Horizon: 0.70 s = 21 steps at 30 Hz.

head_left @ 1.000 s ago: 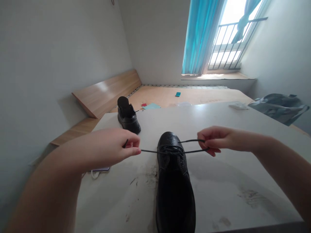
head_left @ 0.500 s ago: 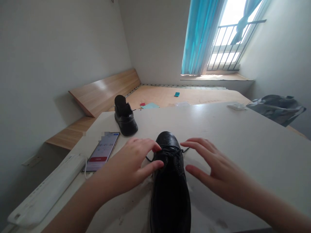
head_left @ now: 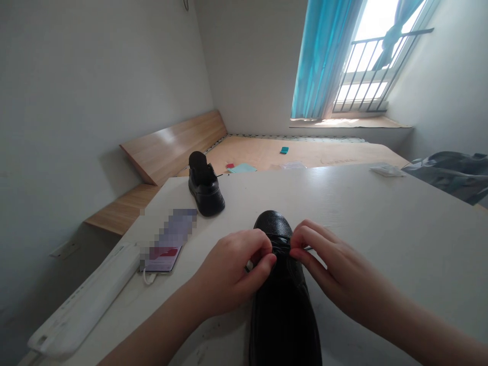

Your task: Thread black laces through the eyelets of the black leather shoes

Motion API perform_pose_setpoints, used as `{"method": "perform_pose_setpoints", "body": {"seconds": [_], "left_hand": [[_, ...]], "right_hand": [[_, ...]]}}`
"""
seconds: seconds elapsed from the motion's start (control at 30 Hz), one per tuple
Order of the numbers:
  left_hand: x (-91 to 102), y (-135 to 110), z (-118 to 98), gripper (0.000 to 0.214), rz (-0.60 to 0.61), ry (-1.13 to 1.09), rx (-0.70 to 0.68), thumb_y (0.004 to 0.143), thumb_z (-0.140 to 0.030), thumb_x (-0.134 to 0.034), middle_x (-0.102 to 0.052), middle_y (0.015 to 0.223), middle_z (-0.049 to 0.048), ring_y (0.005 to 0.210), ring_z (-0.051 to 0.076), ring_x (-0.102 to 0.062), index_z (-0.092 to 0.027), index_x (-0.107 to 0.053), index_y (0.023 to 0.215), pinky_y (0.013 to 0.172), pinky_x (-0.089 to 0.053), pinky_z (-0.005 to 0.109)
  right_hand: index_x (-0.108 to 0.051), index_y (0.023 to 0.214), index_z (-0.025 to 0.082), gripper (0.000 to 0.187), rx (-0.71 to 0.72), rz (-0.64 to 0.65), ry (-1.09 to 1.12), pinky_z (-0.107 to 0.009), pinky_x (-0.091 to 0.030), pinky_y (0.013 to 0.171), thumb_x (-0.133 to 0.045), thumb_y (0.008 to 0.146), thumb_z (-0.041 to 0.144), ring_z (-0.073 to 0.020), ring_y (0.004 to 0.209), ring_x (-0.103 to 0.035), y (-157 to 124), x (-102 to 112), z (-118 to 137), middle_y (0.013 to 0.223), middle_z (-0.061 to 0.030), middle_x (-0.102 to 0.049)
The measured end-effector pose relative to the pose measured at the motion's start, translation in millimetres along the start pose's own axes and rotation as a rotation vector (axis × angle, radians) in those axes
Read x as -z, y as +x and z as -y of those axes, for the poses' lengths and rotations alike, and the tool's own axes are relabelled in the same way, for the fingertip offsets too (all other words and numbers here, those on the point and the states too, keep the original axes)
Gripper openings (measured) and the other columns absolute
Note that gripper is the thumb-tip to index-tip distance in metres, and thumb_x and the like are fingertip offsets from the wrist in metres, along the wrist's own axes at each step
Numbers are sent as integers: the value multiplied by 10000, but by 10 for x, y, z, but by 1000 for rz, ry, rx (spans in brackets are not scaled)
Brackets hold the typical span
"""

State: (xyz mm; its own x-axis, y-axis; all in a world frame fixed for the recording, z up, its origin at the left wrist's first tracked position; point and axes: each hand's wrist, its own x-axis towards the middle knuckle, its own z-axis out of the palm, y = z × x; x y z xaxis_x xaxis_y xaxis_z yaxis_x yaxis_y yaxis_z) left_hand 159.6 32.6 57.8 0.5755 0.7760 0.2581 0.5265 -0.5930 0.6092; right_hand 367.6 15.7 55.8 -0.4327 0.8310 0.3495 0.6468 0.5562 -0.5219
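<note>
A black leather shoe [head_left: 284, 315] lies on the white table in front of me, its toe pointing away. My left hand [head_left: 238, 267] is over the left side of its lacing, index finger and thumb pinched together at the shoelace. On the opposite side my right hand [head_left: 324, 254] pinches the lace near the right eyelets, and a short dark piece of shoelace [head_left: 308, 248] shows behind its fingers. Both sets of fingertips cover much of the lacing. Farther back on the left stands a second black shoe [head_left: 206, 188], its tongue raised and its heel toward me.
A phone [head_left: 168, 244] with a blurred screen and a long white power strip [head_left: 87, 300] lie to the left. A clear plastic packet [head_left: 387, 170] rests at the table's [head_left: 381, 218] far right edge, beside a grey bag [head_left: 450, 173]. Behind is a wooden bed board [head_left: 324, 152].
Both hands have closed from spread fingers into pinches at the lacing, coming closer together. The whole view has shifted slightly, so things appear farther right.
</note>
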Motion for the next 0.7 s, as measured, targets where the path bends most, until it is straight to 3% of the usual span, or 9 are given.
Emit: {"method": "perform_pose_setpoints", "body": {"seconds": [0.07,0.2,0.4,0.53,0.7], "left_hand": [[-25,-11,3,166,-6,-17,15,899,-271,-472,-516,683,-41,626,108,-465,-193,-482,753,590,-330,248],[-78,-30,4,182,-42,-46,44,884,-269,-489,-475,609,-56,560,92,-442,-194,-476,718,537,-313,232],[-112,-57,-6,128,-142,43,-91,841,-212,-525,-509,665,-39,607,101,-452,-190,-470,727,572,-327,240],[-118,-56,-5,120,-167,87,-146,848,-196,-509,-515,697,-24,639,114,-457,-190,-458,740,588,-327,250],[-85,-68,-13,124,-146,54,-96,849,-205,-506,-504,673,-32,616,110,-445,-189,-460,735,575,-313,252]], "right_hand": [[-454,830,219,164,-53,4,30,-253,-402,637,-385,978,225,-132,711,-515,-61,-13,57,788,6,-538],[-459,853,226,166,-202,131,156,-235,-384,565,-355,979,254,-113,600,-494,-123,-11,150,703,30,-542],[-487,841,223,174,-415,265,316,-221,-363,493,-359,949,269,-109,504,-460,-76,32,143,566,50,-492],[-487,847,231,116,-283,197,43,-228,-347,497,-515,889,335,-126,569,-505,-103,41,195,666,32,-571],[-470,865,247,112,-55,-1,-266,-232,-276,440,-579,844,263,-109,420,-448,-168,22,272,591,73,-555]]}}
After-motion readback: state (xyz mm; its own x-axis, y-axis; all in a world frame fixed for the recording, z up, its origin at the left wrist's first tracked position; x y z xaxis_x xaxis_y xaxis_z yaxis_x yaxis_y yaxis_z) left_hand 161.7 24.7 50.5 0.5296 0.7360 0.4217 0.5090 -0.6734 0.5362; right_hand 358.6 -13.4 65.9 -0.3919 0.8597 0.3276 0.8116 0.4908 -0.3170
